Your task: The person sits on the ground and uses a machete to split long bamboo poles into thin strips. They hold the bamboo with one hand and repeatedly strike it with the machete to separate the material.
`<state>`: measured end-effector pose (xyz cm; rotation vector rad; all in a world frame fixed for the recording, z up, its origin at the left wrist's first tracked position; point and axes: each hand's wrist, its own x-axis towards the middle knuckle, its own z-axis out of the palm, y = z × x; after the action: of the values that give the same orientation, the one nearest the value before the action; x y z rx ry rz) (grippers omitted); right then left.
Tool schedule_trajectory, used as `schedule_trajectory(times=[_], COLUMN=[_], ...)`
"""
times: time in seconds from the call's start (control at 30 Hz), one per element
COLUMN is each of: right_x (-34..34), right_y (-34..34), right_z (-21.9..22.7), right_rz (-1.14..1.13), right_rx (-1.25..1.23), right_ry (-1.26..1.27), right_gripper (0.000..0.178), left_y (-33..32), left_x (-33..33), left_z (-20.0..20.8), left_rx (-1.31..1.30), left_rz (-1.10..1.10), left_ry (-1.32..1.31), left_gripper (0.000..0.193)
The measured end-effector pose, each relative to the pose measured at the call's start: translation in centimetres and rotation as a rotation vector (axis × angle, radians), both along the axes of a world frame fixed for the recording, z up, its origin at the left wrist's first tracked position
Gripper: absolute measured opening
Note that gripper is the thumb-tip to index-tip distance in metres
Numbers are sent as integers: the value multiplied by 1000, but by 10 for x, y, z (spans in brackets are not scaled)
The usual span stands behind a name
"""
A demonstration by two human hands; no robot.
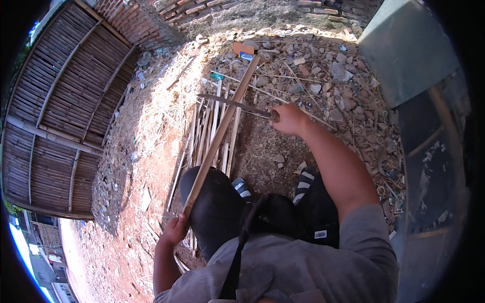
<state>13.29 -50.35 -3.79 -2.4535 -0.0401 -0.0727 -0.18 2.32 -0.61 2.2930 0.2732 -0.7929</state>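
A long, flat bamboo strip [214,141] slants away from me across my left knee. My left hand [174,230] is closed round its near end. In my right hand [290,119] is the short handle of a machete [252,109], whose long dark blade points left. The blade crosses the strip toward its far part; whether its edge bites into the strip I cannot tell. Beneath, several thin split strips [203,134] lie in a loose bundle on the ground beyond my left knee.
Rubble and stones [348,101] cover the ground ahead and to the right. A bamboo slat panel [55,86] stands at the left, a brick wall [202,15] at the back. Grey-green sheeting [404,50] and a dark panel [429,166] stand at the right. My sandals [304,183] show below.
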Motion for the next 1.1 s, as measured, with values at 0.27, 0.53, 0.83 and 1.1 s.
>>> schedule_trajectory(times=[0.27, 0.53, 0.83, 1.1], right_x=[-17, 5, -16, 1], right_y=[50, -19, 38, 4], right_z=[45, 19, 56, 14], right_rz=[389, -122, 382, 245], right_rx=[-379, 24, -366, -177], right_ry=[-84, 90, 54, 217], right_gripper=[14, 32, 23, 21], left_y=[5, 9, 11, 11], left_x=[-4, 1, -14, -10], left_z=[0, -7, -5, 2], left_rx=[49, 27, -193, -409], left_rz=[-206, -170, -28, 169], left_ry=[-166, -167, -15, 380], left_gripper=[66, 65, 64, 67])
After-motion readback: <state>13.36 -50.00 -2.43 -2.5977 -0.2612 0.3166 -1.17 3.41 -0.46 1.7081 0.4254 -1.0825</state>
